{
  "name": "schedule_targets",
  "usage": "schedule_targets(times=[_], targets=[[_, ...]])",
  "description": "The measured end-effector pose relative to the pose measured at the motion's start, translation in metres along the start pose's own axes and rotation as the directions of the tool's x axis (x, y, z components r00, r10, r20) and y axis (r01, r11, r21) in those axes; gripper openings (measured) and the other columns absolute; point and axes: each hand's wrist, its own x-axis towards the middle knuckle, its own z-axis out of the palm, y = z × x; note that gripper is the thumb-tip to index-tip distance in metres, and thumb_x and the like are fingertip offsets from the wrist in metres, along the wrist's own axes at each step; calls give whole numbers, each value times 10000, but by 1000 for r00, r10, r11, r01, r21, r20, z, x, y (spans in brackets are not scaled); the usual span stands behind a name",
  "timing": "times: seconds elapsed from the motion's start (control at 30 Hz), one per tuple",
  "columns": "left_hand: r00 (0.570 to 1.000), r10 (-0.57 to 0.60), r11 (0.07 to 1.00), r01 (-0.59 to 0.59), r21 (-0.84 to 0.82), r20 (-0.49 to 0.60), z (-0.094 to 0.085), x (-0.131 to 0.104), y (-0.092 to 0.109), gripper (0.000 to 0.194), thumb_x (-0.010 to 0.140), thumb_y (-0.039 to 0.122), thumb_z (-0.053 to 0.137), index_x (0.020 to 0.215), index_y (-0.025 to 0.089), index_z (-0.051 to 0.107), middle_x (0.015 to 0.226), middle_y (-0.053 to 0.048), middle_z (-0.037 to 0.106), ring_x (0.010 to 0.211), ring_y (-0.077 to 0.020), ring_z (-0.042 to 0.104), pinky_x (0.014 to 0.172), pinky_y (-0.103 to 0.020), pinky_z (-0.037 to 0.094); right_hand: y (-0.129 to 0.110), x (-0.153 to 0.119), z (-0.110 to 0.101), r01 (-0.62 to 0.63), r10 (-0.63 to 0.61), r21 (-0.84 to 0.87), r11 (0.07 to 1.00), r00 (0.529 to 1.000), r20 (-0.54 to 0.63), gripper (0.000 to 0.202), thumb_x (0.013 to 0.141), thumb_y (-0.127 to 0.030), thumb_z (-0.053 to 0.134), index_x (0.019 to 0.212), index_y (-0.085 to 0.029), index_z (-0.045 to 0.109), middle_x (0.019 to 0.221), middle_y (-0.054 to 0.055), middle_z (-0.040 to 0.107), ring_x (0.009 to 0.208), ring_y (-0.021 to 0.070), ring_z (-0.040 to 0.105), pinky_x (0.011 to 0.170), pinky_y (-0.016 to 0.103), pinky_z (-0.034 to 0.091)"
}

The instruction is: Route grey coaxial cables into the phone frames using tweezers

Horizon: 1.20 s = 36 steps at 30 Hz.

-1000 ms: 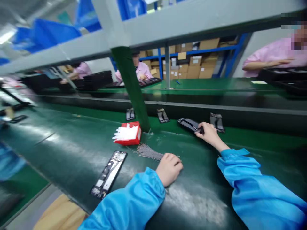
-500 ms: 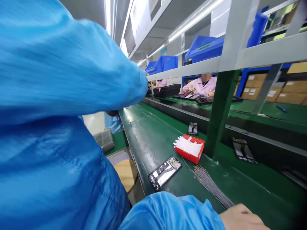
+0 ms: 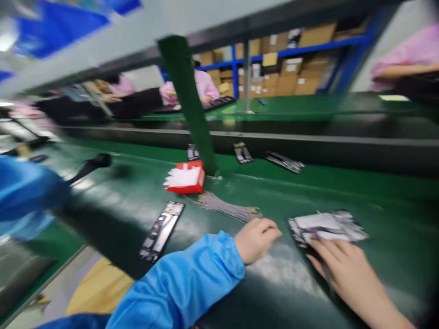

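At left, an opened phone (image 3: 162, 232) is being carried by the counter (image 3: 116, 203). A wire bundle (image 3: 228, 207) is being flanked by the left hand (image 3: 257, 241), fingers curled, any contents being hidden. Rightmost, a second phone (image 3: 327, 223) on the counter is being touched by the right hand (image 3: 346, 265), fingers slightly spread; whether it is being gripped cannot be told.

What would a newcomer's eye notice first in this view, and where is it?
Probably the red box of white strips, at the foot of the green post. Next, the bundle of grey wires lying between that box and the left hand. On the right, the right hand is at a blurred phone part.
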Motion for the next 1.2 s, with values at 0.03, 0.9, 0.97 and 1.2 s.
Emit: schedule_targets(times=[0.03, 0.9, 0.97, 1.2], targets=[[1000, 2, 999, -2, -45, -16, -1, 0, 3, 183, 836, 139, 418, 894, 157, 591, 935, -50, 588, 839, -128, 532, 759, -239, 454, -10, -4, -3, 13, -12, -21, 1000, 997, 72, 164, 810, -252, 516, 921, -202, 625, 864, 106, 627, 812, 262, 544, 678, 395, 427], [992, -20, 997, 11, 70, 125, -8, -3, 9, 230, 855, 212, 408, 693, 161, 563, 655, -20, 532, 661, -145, 451, 637, -287, 323, -41, 44, 6, -492, 379, 739, 461, 862, 337, 86, 748, -164, 534, 829, -189, 517, 787, 6, 592, 752, 140, 586, 679, 287, 488], [992, -11, 997, 1, 77, 129, -8, -2, 9, 235, 856, 214, 408, 689, 160, 564, 649, -19, 531, 658, -146, 450, 635, -288, 321, -41, 44, 5, -495, 387, 742, 452, 858, 337, 101, 735, -147, 535, 826, -187, 518, 795, 7, 594, 759, 139, 589, 676, 280, 492], [989, -33, 994, 16, 111, 145, -8, -2, 10, 242, 865, 223, 400, 694, 164, 561, 657, -20, 528, 661, -147, 448, 637, -288, 320, -42, 42, 4, -461, 363, 747, 480, 879, 309, 96, 722, -132, 538, 801, -184, 557, 792, 21, 625, 769, 147, 604, 705, 286, 495]])
